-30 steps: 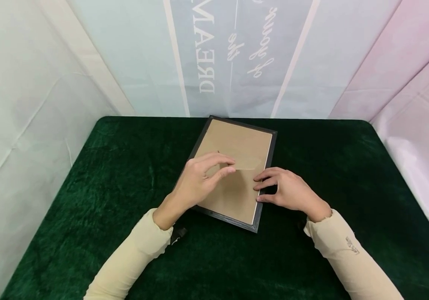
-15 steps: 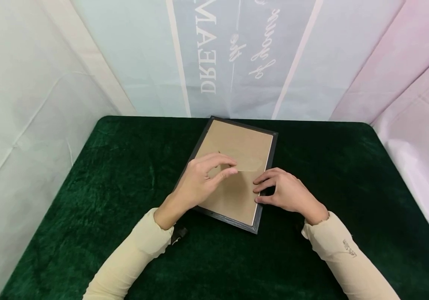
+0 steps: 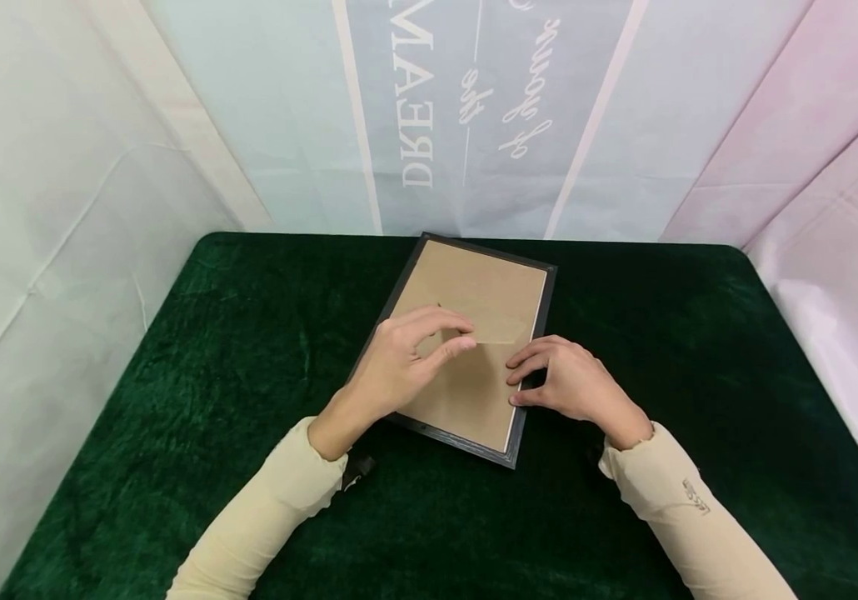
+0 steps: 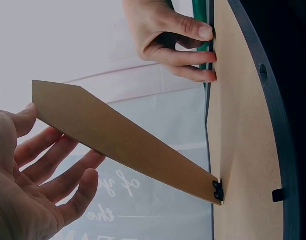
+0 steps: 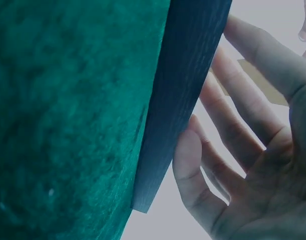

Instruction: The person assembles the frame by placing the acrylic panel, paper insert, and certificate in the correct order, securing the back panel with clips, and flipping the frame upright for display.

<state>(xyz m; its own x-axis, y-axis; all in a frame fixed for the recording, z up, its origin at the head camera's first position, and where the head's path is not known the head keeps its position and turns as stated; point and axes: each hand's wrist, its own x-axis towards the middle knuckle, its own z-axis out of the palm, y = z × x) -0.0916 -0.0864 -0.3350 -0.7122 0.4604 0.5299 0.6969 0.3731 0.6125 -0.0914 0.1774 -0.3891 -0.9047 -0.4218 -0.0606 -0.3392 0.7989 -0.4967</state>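
A picture frame (image 3: 474, 275) lies face down, its dark border round a tan backboard (image 4: 243, 100). From the backboard stands a tan easel leg (image 4: 117, 135), swung up on a small black hinge (image 4: 218, 190). My left hand (image 3: 402, 358) holds this leg near its free end, the thumb at the end corner and the fingertips along one edge. My right hand (image 3: 579, 379) rests its fingertips and thumb on the frame's right border, the fingers loosely bent. Close up, the right wrist view shows those fingers (image 5: 233, 110) against the dark side of the border.
Green velvet cloth (image 3: 249, 375) covers the table under the frame. Behind it hangs a pale printed backdrop (image 3: 459, 125), with white fabric (image 3: 62, 208) on the left side and pinkish fabric (image 3: 834, 250) on the right. A small black tab (image 4: 277, 195) sits at the border's inner edge.
My right hand and forearm have shifted slightly left along the frame's border. The left hand keeps its hold on the raised easel leg, and the frame stays almost still.
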